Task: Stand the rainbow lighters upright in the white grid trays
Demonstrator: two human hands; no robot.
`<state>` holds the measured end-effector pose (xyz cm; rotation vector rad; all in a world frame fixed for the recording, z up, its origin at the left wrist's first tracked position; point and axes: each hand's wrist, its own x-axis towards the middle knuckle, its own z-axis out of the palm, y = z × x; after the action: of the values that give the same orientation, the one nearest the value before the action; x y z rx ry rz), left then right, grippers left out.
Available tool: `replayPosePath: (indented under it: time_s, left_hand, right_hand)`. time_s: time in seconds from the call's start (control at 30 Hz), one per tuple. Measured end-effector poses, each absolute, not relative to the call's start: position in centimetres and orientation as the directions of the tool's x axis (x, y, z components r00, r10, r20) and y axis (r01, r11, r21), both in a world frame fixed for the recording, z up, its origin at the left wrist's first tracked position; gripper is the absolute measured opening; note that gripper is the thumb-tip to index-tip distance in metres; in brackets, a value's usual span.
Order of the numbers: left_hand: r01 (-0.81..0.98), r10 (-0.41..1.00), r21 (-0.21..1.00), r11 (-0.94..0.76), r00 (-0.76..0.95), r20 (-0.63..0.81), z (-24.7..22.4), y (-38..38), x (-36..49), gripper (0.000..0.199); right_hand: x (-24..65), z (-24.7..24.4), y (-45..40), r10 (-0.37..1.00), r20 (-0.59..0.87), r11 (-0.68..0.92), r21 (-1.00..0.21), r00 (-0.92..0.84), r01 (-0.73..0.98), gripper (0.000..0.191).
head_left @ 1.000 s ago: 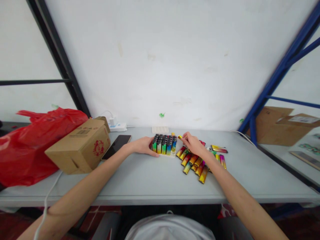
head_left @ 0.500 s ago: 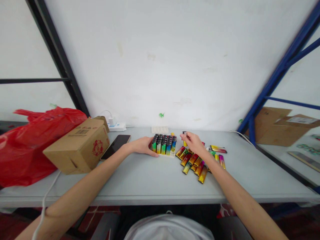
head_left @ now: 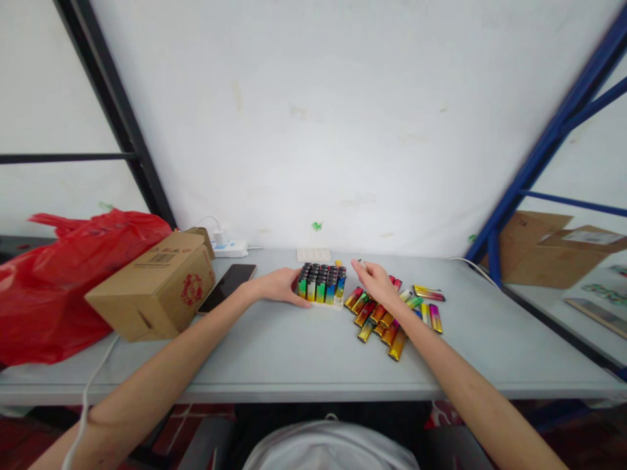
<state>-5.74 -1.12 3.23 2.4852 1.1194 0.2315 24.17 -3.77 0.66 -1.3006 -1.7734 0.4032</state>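
Observation:
Several lighters (head_left: pixel 321 287) with black tops and green, yellow and blue bodies stand upright in rows in a white tray (head_left: pixel 337 304). My left hand (head_left: pixel 280 286) is closed round the left side of this tray, thumb at the front corner. To the right of the tray, my right hand (head_left: pixel 376 279) pinches a lighter (head_left: pixel 361 262) above the table; only its end shows, the rest is hidden by the fingers. Beneath and beside my right hand lies a loose pile of shiny red, gold and green lighters (head_left: pixel 378 314).
A white slotted tray (head_left: pixel 313 254) lies behind the lighters near the wall. On the left are a phone (head_left: pixel 226 287), a cardboard box (head_left: pixel 151 284), a red plastic bag (head_left: pixel 63 287) and a power strip (head_left: pixel 230 249). A blue metal frame (head_left: pixel 492 241) rises at the right.
My right hand has shifted slightly, and the lighter in it has turned so its yellow body no longer shows. My left hand and the tray have stayed in place.

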Motion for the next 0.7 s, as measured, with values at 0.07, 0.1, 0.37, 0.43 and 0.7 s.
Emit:
replayPosePath:
  time_s: [0.07, 0.1, 0.37, 0.43, 0.7]
  left_hand:
    - [0.679, 0.747, 0.429, -0.596, 0.665, -0.014, 3.2, -1.1, -5.7, 0.083]
    - [0.678, 0.746, 0.431, -0.595, 0.666, -0.016, 3.2, -1.1, -5.8, 0.082]
    - [0.684, 0.746, 0.417, -0.599, 0.666, -0.021, 3.3, -1.2, -5.7, 0.083]
    - [0.680, 0.745, 0.425, -0.597, 0.667, -0.020, 3.3, -1.1, -5.7, 0.083]
    - [0.673, 0.739, 0.428, -0.603, 0.674, -0.019, 3.3, -1.1, -5.7, 0.080]
  right_hand:
    - [24.0, 0.9, -4.0, 0.895, 0.446, 0.354, -0.702, -0.007, 0.618, 0.062]
    - [24.0, 1.0, -4.2, 0.893, 0.450, 0.344, -0.706, 0.016, 0.619, 0.062]
    - [24.0, 0.4, -3.6, 0.848, 0.526, 0.384, -0.699, 0.070, 0.604, 0.047]
    - [24.1, 0.3, -3.5, 0.848, 0.525, 0.381, -0.696, 0.070, 0.609, 0.045]
    - [23.9, 1.3, -4.5, 0.837, 0.543, 0.459, -0.632, -0.066, 0.624, 0.049]
